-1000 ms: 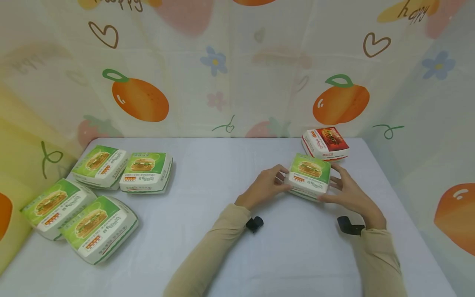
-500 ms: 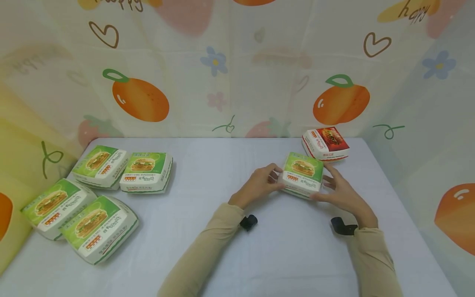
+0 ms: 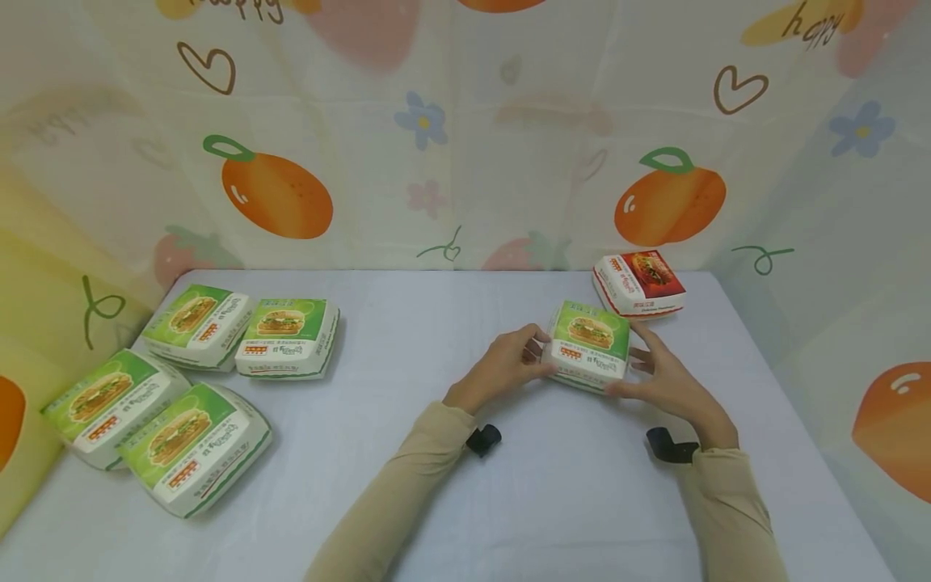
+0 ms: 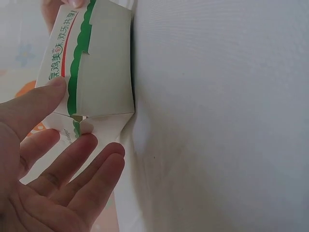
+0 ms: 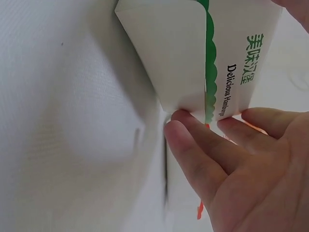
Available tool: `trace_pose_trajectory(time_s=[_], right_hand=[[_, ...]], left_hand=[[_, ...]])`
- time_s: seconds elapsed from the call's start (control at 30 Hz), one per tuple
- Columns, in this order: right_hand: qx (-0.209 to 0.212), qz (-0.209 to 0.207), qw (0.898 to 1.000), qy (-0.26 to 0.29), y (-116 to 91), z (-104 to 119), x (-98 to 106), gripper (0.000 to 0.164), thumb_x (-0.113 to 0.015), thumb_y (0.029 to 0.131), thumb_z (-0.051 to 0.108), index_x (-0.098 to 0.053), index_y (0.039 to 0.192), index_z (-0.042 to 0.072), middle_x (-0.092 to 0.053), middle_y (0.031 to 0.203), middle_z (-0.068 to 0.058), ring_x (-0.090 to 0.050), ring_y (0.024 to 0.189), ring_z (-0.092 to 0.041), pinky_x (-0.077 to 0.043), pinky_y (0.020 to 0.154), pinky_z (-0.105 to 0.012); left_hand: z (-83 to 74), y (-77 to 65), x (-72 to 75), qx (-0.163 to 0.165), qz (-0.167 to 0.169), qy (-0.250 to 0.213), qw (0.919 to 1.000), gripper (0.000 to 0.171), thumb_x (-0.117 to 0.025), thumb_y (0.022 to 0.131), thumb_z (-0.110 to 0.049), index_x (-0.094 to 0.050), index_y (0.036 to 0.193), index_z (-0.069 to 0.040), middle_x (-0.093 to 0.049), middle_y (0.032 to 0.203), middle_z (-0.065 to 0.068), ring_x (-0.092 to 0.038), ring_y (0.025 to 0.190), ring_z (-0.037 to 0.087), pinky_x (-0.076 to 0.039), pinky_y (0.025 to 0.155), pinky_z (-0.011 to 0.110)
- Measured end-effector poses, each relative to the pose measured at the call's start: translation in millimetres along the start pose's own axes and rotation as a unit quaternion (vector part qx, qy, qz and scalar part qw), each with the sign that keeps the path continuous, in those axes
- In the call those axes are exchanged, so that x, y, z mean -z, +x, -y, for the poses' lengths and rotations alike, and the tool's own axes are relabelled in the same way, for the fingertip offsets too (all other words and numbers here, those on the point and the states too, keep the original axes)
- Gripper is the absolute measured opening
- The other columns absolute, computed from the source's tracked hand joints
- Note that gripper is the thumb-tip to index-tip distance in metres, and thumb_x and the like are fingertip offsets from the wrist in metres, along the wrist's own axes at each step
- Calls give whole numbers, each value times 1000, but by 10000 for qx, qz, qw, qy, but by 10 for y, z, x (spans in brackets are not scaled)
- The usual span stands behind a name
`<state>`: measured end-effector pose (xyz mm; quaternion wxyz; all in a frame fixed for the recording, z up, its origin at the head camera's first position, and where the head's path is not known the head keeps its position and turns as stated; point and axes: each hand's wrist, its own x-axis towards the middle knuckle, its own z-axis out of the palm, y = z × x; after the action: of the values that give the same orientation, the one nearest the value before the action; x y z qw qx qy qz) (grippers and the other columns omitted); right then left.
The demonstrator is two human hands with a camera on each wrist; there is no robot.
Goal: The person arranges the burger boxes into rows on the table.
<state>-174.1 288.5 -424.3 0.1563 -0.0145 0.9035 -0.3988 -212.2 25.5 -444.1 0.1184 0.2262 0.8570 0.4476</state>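
Observation:
A green-and-white burger box (image 3: 587, 343) stands right of the table's middle, between both hands. My left hand (image 3: 502, 365) grips its left side, the thumb on the front face and the fingers around the corner, as the left wrist view shows on the box (image 4: 104, 58). My right hand (image 3: 672, 380) holds the right side, its fingertips touching the side wall of the box (image 5: 178, 53) in the right wrist view. The box is on or very near the tabletop; I cannot tell which. Just behind it sits a red-and-white burger box (image 3: 640, 283).
Several green burger boxes are grouped at the left: one at the back left (image 3: 196, 327), one beside it (image 3: 286, 339), and two overlapping in front, the nearer box (image 3: 195, 449) among them. A white cloth covers the table (image 3: 436, 323). A fruit-print curtain (image 3: 465, 162) hangs behind.
Both hands have shifted the green burger box a little to the left, mostly in the first half second. The red box and the boxes at the left have stayed put.

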Motion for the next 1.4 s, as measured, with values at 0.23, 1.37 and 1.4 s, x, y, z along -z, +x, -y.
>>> trace_pose_trajectory(time_s=[0.23, 1.37, 1.4], right_hand=[[369, -71, 9992, 148, -7, -3, -19, 120, -85, 78, 36, 1, 161, 18, -5, 162, -26, -30, 141, -56, -37, 109, -65], [772, -295, 9959, 369, 120, 71, -164, 88, -71, 93, 30, -16, 158, 11, -23, 160, -24, -41, 136, -51, -40, 108, -65], [755, -287, 9961, 367, 123, 74, -166, 88, -71, 93, 31, -16, 159, 11, -22, 160, -24, -41, 136, -51, -40, 108, -65]], left_hand=[[14, -36, 22, 70, -33, -30, 10000, 39, -75, 89, -24, -58, 122, -10, -69, 114, 11, -66, 104, 23, -56, 89, 31], [155, -22, 140, 87, -284, 42, 9996, 37, -70, 93, -20, -55, 124, -7, -67, 115, 12, -68, 102, 24, -56, 90, 32], [154, -23, 143, 102, -278, 40, 9996, 37, -70, 93, -20, -55, 125, -7, -67, 115, 12, -68, 102, 24, -56, 90, 32]])
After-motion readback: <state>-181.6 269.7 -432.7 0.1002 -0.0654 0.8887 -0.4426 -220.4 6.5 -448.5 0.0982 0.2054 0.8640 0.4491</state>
